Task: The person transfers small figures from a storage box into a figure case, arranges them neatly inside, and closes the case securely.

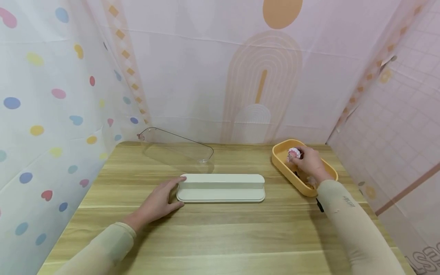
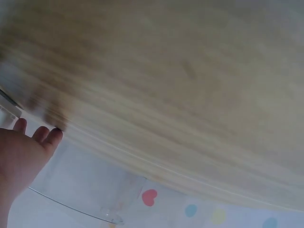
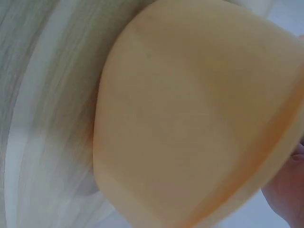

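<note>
My left hand (image 1: 159,200) touches the left end of a long cream stepped stand (image 1: 221,194), its thumb at the front corner and a finger on the raised back step. The left wrist view catches only its fingertips and part of the palm at the lower left. Over the yellow-orange bin (image 1: 282,164) at the right, my right hand (image 1: 312,165) pinches a small pink-and-white figurine (image 1: 294,153). Several small items in the bin are partly hidden by that hand. In the right wrist view, the bin's outer wall (image 3: 180,118) fills most of the picture.
Behind the stand at the left lies a clear plastic cover (image 1: 178,136) with a dark line along its rim. A wooden table (image 1: 220,244) carries everything. Patterned cloth curtains (image 1: 185,76) hang close around the back and both sides.
</note>
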Demonstrator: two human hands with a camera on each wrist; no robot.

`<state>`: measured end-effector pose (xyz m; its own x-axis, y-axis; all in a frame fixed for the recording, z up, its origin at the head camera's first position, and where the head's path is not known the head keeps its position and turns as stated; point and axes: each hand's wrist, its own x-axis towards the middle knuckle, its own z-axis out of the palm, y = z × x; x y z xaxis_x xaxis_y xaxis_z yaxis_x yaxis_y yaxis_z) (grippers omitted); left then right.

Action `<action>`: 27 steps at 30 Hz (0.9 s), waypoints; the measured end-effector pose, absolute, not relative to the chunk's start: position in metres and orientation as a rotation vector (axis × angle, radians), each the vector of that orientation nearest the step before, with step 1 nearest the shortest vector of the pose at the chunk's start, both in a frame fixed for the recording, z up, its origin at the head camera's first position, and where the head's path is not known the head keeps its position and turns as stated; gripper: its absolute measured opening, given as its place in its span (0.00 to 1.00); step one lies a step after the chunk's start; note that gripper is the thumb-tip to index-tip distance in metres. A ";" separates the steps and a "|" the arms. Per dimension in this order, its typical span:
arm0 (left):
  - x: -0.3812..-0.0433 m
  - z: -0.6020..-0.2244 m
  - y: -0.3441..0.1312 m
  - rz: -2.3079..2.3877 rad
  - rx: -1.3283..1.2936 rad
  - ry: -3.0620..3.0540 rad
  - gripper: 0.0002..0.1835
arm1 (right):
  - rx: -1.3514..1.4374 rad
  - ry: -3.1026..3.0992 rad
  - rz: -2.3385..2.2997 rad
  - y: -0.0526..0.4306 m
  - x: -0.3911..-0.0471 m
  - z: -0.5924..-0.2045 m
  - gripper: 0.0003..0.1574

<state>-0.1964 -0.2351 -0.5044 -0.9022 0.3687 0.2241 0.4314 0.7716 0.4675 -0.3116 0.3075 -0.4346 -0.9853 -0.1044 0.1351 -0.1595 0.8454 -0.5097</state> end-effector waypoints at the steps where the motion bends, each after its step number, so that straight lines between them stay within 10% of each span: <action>1: -0.197 -0.504 -0.235 -0.794 -0.644 -2.844 0.46 | 0.198 -2.901 0.833 0.309 -0.312 -0.433 0.29; 27: -0.197 -0.506 -0.235 -0.778 -0.641 -2.835 0.47 | 0.494 -2.732 1.274 0.232 -0.294 -0.405 0.29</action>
<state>-0.1971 -0.2346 -0.5064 -0.9007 0.3656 0.2346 0.4341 0.7764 0.4569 -0.2943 0.2324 -0.4053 -0.9440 -0.2526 0.2123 -0.3250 0.6005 -0.7306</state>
